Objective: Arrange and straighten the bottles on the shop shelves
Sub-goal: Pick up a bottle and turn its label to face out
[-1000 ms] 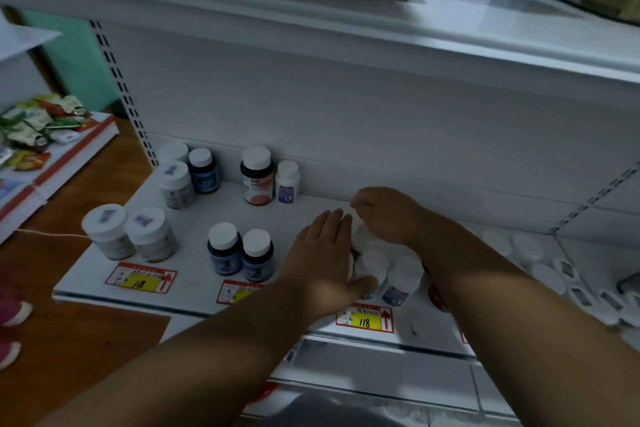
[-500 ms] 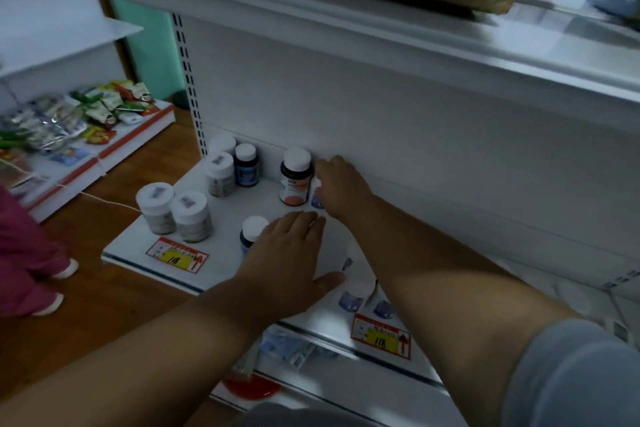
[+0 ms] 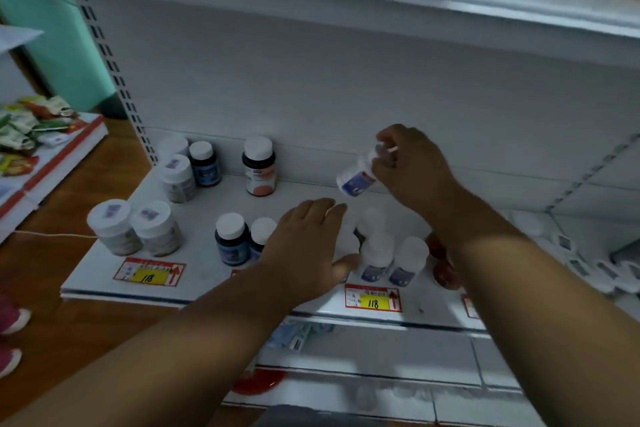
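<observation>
**Small bottle held tilted above a shop shelf**

Above the white shelf (image 3: pixel 194 274), the right hand (image 3: pixel 412 166) pinched a small white bottle (image 3: pixel 356 177) with a blue label by its cap end, fingers curled round the top, so that the bottle hung tilted in the air, clear of the shelf and close to the back panel. The left hand (image 3: pixel 304 239) lay lower and nearer the camera, palm down, its fingers straight and together, its thumb touching a cluster of white-capped bottles (image 3: pixel 391 256) with blue labels that stood near the front edge. Whether the palm pressed on anything beneath it could not be told.

Just left of that hand stood two dark blue bottles (image 3: pixel 232 239) with white caps, one partly hidden by the hand. Farther back, a dark bottle with an orange label (image 3: pixel 259 166) stood upright against the rear panel, well apart from a group of three bottles (image 3: pixel 188 166) in the back left corner. Two wide white jars (image 3: pixel 133 227) stood side by side at the front left, behind a red and yellow price tag (image 3: pixel 149 276) marked 118. A second price tag (image 3: pixel 373 298) with the same figure sat below the cluster. Packets (image 3: pixel 24 128) lay on a neighbouring shelf at far left.
</observation>
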`<state>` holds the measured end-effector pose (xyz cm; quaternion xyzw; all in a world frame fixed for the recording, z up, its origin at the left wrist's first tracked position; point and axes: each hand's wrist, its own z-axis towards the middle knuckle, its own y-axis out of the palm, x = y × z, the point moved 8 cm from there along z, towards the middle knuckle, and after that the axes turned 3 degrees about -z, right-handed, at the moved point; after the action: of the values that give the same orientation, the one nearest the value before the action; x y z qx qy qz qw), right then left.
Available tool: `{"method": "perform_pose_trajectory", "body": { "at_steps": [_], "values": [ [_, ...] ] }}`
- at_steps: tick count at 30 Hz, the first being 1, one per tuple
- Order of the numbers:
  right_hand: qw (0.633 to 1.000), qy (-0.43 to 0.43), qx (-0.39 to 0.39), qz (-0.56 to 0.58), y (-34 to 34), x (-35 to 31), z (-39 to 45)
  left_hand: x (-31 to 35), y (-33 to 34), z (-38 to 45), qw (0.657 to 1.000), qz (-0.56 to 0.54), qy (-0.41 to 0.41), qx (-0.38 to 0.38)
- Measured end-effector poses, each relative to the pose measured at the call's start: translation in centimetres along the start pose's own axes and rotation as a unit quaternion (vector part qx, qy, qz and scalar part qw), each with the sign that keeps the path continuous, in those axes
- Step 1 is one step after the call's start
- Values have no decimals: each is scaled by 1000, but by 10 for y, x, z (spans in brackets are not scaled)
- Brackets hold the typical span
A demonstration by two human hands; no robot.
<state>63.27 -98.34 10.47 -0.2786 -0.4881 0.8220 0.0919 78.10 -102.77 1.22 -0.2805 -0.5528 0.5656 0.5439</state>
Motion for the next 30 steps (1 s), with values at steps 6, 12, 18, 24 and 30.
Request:
{"method": "perform_pose_trajectory", "body": {
  "at_steps": [6,12,18,24,30],
  "values": [
    [995,31,-39,-90,-16,45,-41,29,29,30,998,11,23,-56],
    [984,70,-143,-81,46,70,-62,30,53,43,994,60,-40,-85],
    [989,104,-104,-10,65,84,-72,32,50,43,996,80,11,-28],
    [960,187,-88,189,78,89,-84,30,51,40,998,43,37,-34],
    [952,187,-104,217,83,98,-82,31,44,41,997,35,58,-21]
  ]
}}
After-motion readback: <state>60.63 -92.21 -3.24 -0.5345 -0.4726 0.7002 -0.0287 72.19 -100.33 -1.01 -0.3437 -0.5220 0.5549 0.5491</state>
